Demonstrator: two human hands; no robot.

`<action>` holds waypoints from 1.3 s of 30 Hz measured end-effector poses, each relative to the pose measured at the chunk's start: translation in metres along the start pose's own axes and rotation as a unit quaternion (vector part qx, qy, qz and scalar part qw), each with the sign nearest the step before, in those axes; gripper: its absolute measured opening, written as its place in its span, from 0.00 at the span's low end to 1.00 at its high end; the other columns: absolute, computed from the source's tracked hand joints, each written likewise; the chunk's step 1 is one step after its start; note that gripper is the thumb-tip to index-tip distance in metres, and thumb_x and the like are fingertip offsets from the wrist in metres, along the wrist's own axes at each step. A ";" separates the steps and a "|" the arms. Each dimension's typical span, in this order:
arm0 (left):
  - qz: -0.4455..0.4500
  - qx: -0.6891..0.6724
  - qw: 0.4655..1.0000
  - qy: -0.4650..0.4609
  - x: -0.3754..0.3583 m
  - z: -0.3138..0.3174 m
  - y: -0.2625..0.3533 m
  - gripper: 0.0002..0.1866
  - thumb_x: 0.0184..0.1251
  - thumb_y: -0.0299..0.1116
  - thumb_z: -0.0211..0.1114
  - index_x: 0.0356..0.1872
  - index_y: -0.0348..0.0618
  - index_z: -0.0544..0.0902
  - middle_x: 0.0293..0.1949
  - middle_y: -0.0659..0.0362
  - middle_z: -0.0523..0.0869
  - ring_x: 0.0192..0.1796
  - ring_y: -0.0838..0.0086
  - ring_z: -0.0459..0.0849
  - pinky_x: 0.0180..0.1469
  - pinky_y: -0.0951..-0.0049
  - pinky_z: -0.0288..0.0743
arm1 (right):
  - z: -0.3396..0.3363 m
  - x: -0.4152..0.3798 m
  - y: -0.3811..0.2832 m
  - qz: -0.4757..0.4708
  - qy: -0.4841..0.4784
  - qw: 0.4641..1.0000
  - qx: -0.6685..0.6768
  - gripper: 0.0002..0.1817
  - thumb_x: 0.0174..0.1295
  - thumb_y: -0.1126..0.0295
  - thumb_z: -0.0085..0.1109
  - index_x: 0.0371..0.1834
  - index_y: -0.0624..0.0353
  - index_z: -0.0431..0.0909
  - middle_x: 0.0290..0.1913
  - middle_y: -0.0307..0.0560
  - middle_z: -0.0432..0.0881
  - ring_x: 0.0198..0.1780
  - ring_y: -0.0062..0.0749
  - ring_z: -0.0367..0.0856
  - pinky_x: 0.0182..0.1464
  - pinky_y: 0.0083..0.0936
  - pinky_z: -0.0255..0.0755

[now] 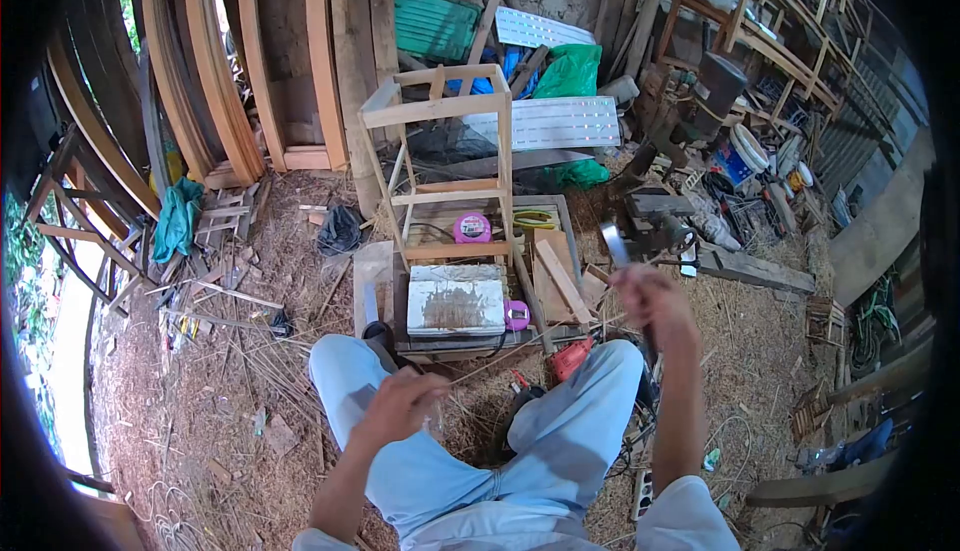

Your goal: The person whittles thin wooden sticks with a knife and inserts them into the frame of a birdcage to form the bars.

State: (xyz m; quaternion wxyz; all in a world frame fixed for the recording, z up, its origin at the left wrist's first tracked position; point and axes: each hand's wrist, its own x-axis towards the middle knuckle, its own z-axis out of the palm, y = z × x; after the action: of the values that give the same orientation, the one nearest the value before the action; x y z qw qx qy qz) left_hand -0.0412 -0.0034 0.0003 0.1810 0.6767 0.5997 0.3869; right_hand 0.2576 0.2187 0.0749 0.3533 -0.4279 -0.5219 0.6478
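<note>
My right hand (655, 306) is raised above my right knee, its fingers wrapped round a tool with a shiny metal end (613, 242); the grip mostly hides its handle. Over my left thigh, my left hand (405, 403) pinches one end of a thin pale strip (500, 359), which slants up toward the right hand. Ahead of my knees lies a white block (455, 301) with a worn brown patch on top. Beside it is a purple tape measure (516, 315). A slim wooden frame (440, 111) stands upright behind the block, with a pink tape measure (472, 228) at its foot.
A red tool (572, 359) lies by my right knee. Wood offcuts (562, 281) rest right of the block. Shavings and long thin strips cover the floor (200, 401). Tall curved wooden frames (215, 71) lean at the back left. Timber and clutter (740, 161) crowd the right.
</note>
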 end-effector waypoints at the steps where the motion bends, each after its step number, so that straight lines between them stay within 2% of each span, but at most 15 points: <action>1: 0.003 0.001 1.000 0.001 -0.006 -0.005 -0.005 0.03 0.64 0.25 0.61 0.35 0.41 0.82 0.30 0.56 0.85 0.30 0.63 0.79 0.36 0.64 0.72 | -0.030 0.010 -0.003 0.005 -0.049 0.998 0.044 0.15 0.71 0.61 0.47 0.44 0.61 0.78 0.19 0.28 0.65 0.15 0.10 0.54 0.15 0.13 0.46; 3: -0.065 -0.047 0.996 -0.028 -0.015 -0.015 -0.014 0.03 0.65 0.25 0.60 0.36 0.41 0.81 0.31 0.56 0.86 0.31 0.60 0.80 0.37 0.64 0.73 | -0.052 0.013 -0.018 -0.025 0.037 0.998 0.031 0.17 0.70 0.61 0.48 0.48 0.64 0.78 0.16 0.28 0.65 0.14 0.12 0.57 0.15 0.15 0.49; 6: -0.084 -0.038 0.996 0.016 -0.003 -0.016 -0.008 0.03 0.65 0.26 0.59 0.37 0.42 0.81 0.32 0.55 0.86 0.31 0.58 0.81 0.36 0.65 0.73 | -0.067 0.007 -0.029 -0.125 -0.009 0.987 0.098 0.22 0.69 0.59 0.50 0.56 0.66 0.75 0.16 0.26 0.64 0.15 0.10 0.57 0.15 0.14 0.48; 7: -0.085 -0.038 0.995 0.020 0.005 -0.011 -0.005 0.03 0.65 0.26 0.59 0.37 0.42 0.81 0.32 0.55 0.86 0.31 0.58 0.81 0.36 0.65 0.73 | -0.051 -0.006 -0.030 -0.157 -0.050 0.986 0.010 0.24 0.69 0.59 0.49 0.62 0.63 0.71 0.17 0.28 0.65 0.15 0.10 0.58 0.15 0.13 0.49; 10: -0.021 0.005 0.995 0.097 0.033 0.011 0.004 0.04 0.64 0.27 0.61 0.38 0.42 0.81 0.32 0.55 0.86 0.32 0.58 0.81 0.35 0.65 0.73 | 0.011 -0.012 0.004 0.075 -0.205 0.974 -0.061 0.22 0.72 0.63 0.47 0.67 0.55 0.67 0.20 0.34 0.71 0.17 0.13 0.61 0.15 0.15 0.53; 11: -0.002 0.032 0.997 0.076 0.039 0.016 0.008 0.04 0.64 0.28 0.61 0.39 0.44 0.80 0.32 0.57 0.85 0.32 0.59 0.81 0.36 0.63 0.73 | 0.040 -0.017 0.028 0.080 -0.186 0.977 -0.066 0.21 0.71 0.63 0.48 0.64 0.56 0.69 0.22 0.35 0.73 0.17 0.14 0.63 0.16 0.15 0.56; 13: 0.055 0.055 0.995 0.064 0.048 0.024 0.014 0.08 0.61 0.27 0.63 0.41 0.48 0.81 0.31 0.57 0.85 0.31 0.59 0.79 0.36 0.62 0.73 | 0.078 -0.011 0.049 0.072 -0.328 0.939 0.070 0.15 0.71 0.61 0.49 0.48 0.62 0.76 0.19 0.37 0.70 0.15 0.16 0.60 0.15 0.16 0.52; 17: 0.093 0.043 0.993 0.055 0.038 0.012 0.005 0.09 0.60 0.26 0.64 0.41 0.47 0.81 0.31 0.56 0.85 0.30 0.59 0.78 0.36 0.63 0.72 | 0.067 -0.005 0.031 0.088 -0.206 0.973 0.054 0.16 0.72 0.60 0.47 0.36 0.60 0.79 0.20 0.31 0.70 0.17 0.15 0.60 0.17 0.14 0.53; 20: 0.032 0.003 0.999 0.040 0.018 0.000 -0.011 0.07 0.61 0.25 0.62 0.40 0.43 0.81 0.31 0.55 0.84 0.31 0.60 0.79 0.36 0.64 0.73 | 0.023 0.014 0.015 0.088 -0.177 0.976 0.093 0.16 0.72 0.60 0.47 0.47 0.62 0.79 0.20 0.32 0.70 0.16 0.13 0.58 0.16 0.14 0.49; 23: -0.073 -0.110 0.987 -0.092 0.012 -0.011 -0.006 0.05 0.68 0.25 0.54 0.39 0.37 0.78 0.29 0.54 0.81 0.31 0.62 0.81 0.37 0.68 0.73 | 0.019 0.006 -0.002 0.075 -0.256 0.962 0.055 0.19 0.71 0.60 0.48 0.54 0.64 0.75 0.19 0.32 0.68 0.16 0.13 0.58 0.16 0.14 0.49; 31: -0.046 -0.164 0.983 -0.069 0.046 0.010 0.016 0.06 0.69 0.26 0.54 0.41 0.37 0.78 0.30 0.54 0.82 0.32 0.64 0.82 0.37 0.69 0.74 | 0.098 -0.017 0.036 0.108 -0.385 0.916 0.033 0.18 0.72 0.63 0.46 0.57 0.64 0.73 0.20 0.32 0.69 0.19 0.13 0.62 0.19 0.13 0.53; 32: -0.013 -0.136 0.988 -0.073 0.045 0.010 0.016 0.06 0.69 0.26 0.54 0.41 0.37 0.78 0.31 0.54 0.83 0.33 0.64 0.83 0.37 0.69 0.74 | 0.093 -0.015 0.037 0.110 -0.385 0.916 0.035 0.18 0.72 0.63 0.46 0.57 0.64 0.73 0.20 0.32 0.69 0.19 0.13 0.62 0.19 0.13 0.53; 34: -0.004 -0.122 0.992 -0.044 0.031 0.007 -0.001 0.06 0.68 0.26 0.55 0.41 0.38 0.79 0.31 0.54 0.83 0.31 0.66 0.81 0.36 0.70 0.73 | 0.071 -0.005 0.032 0.048 -0.267 0.962 0.037 0.18 0.72 0.62 0.46 0.54 0.65 0.75 0.18 0.32 0.66 0.17 0.13 0.59 0.16 0.14 0.49; 35: 0.007 -0.108 0.994 -0.014 0.023 0.006 -0.008 0.06 0.68 0.25 0.56 0.41 0.38 0.79 0.31 0.55 0.83 0.29 0.67 0.79 0.35 0.70 0.72 | 0.061 -0.003 0.016 0.090 -0.186 0.978 0.022 0.17 0.72 0.63 0.46 0.51 0.67 0.76 0.18 0.33 0.68 0.17 0.13 0.60 0.17 0.13 0.50; 39: -0.022 -0.135 0.990 0.036 0.014 0.014 -0.012 0.07 0.65 0.25 0.58 0.42 0.39 0.79 0.34 0.53 0.84 0.33 0.59 0.82 0.37 0.64 0.75 | 0.046 0.003 0.021 0.084 -0.298 0.951 0.018 0.17 0.73 0.64 0.45 0.57 0.64 0.72 0.20 0.31 0.69 0.16 0.12 0.60 0.16 0.14 0.50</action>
State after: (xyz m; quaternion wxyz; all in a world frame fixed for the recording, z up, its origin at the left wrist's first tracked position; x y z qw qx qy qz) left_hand -0.0387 0.0153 -0.0131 0.2577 0.6186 0.5627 0.4840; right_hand 0.2135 0.1997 0.0584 0.1337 -0.2508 -0.5538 0.7826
